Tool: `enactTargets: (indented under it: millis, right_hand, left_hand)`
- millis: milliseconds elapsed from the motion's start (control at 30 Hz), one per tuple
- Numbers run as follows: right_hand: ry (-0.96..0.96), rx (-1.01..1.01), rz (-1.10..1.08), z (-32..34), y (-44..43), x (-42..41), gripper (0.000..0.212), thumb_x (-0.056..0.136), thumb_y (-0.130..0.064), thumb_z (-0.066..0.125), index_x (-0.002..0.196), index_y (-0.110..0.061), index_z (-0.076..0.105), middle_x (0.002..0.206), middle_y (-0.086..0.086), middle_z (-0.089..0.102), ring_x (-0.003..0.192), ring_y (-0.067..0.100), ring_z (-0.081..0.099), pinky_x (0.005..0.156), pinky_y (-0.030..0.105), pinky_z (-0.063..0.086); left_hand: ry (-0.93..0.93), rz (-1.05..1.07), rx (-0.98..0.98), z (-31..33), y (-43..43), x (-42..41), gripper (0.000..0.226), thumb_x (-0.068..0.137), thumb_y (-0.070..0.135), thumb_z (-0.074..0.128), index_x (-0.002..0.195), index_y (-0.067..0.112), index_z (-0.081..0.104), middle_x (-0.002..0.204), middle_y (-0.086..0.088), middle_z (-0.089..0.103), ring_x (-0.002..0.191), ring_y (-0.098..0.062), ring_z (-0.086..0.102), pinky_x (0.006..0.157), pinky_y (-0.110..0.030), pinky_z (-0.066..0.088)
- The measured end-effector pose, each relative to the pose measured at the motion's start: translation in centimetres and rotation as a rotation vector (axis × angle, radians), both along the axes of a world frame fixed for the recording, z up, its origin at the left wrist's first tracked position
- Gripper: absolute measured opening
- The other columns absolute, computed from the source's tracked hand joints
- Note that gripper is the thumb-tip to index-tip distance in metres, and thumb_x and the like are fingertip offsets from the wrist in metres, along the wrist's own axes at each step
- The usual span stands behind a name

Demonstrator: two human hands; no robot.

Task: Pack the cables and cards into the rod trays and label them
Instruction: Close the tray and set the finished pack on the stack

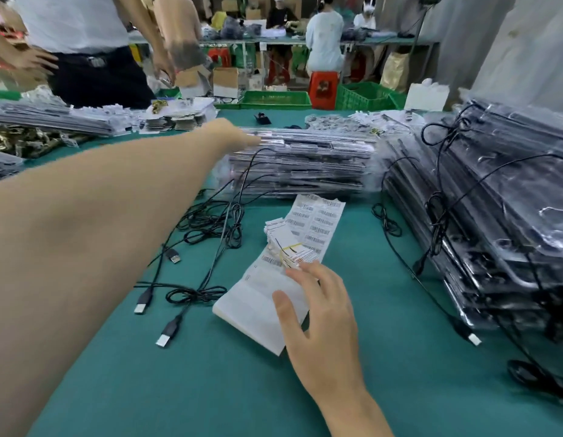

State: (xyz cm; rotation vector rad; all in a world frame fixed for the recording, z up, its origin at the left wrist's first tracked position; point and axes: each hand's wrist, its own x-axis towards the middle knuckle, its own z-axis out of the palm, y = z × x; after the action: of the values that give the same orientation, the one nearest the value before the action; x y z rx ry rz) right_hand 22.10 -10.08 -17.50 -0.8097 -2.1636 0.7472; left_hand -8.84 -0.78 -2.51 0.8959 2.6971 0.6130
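Reaching far across the green counter (384,373), the left hand (233,135) lay on the near left corner of the middle stack of clear rod trays (302,162), its fingers blurred, so whether it gripped anything could not be told. The right hand (318,307) hovered low with fingers spread and loosely curved, thumb resting on the blank backing of the label sheet (274,298) and fingertips at a small bundle of cards (286,244) bound by a yellow rubber band; it held nothing closed in its grasp. The label sheet ran away from the person toward the middle stack, its far half printed with two columns of barcode stickers (the print under the bars was too small and soft to read). Black USB cables (211,225) lay tangled on the counter left of the sheet, several plugs pointing toward the person, and some leads ran up into the trays. A taller stack of filled trays (501,216) stood at the right, cables draped over it, one white-tipped plug (474,339) lying at its foot. Across the counter stood a person in a white shirt (75,23), with green crates (275,99) and a red stool (324,88) beyond.
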Motion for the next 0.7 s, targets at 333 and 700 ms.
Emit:
enactTargets:
  millis: [333,700]
  right_hand:
    - [0.024,-0.014,0.003,0.2,0.1,-0.2,0.049,0.097,-0.059,0.044,0.127,-0.026,0.063,0.131,-0.014,0.049,0.13,0.005,0.042,0.109,0.028,0.037]
    - [0.031,-0.039,0.011,0.5,0.0,0.0,0.048,0.096,-0.059,0.044,0.123,-0.025,0.064,0.126,-0.014,0.052,0.125,0.005,0.044,0.105,0.032,0.042]
  left_hand:
    - [-0.453,0.055,0.166,1.8,0.4,-1.3,0.106,0.077,0.044,0.082,0.158,0.008,0.024,0.158,-0.015,0.039,0.129,-0.027,0.053,0.113,-0.039,0.042]
    - [-1.01,0.195,0.827,2.8,-3.5,1.1,0.031,0.094,0.001,0.066,0.122,0.001,0.055,0.12,-0.03,0.062,0.077,-0.037,0.077,0.065,-0.03,0.063]
